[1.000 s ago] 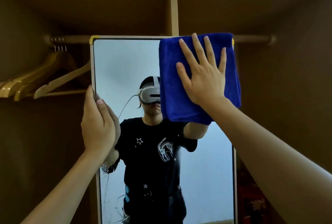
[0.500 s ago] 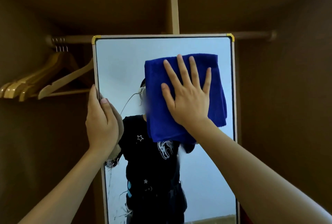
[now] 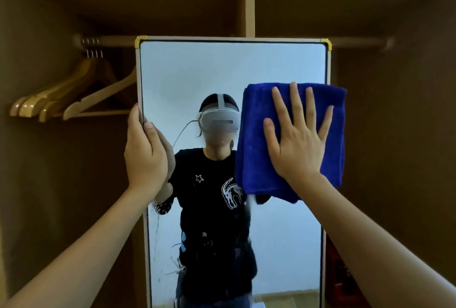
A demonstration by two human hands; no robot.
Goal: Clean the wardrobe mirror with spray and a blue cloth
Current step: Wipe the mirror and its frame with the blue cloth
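Right hand (image 3: pixel 298 144), fingers spread flat, pressing blue cloth (image 3: pixel 256 140) on mirror (image 3: pixel 222 70) right edge | left hand (image 3: pixel 145 152) gripping frame | advice: overlapping even-pressure strokes, frame steadied.

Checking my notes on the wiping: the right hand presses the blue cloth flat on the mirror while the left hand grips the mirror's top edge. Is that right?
Not quite. In the head view the left hand grips the mirror's left edge, not its top edge. The rest holds: the right hand presses the blue cloth flat on the mirror.
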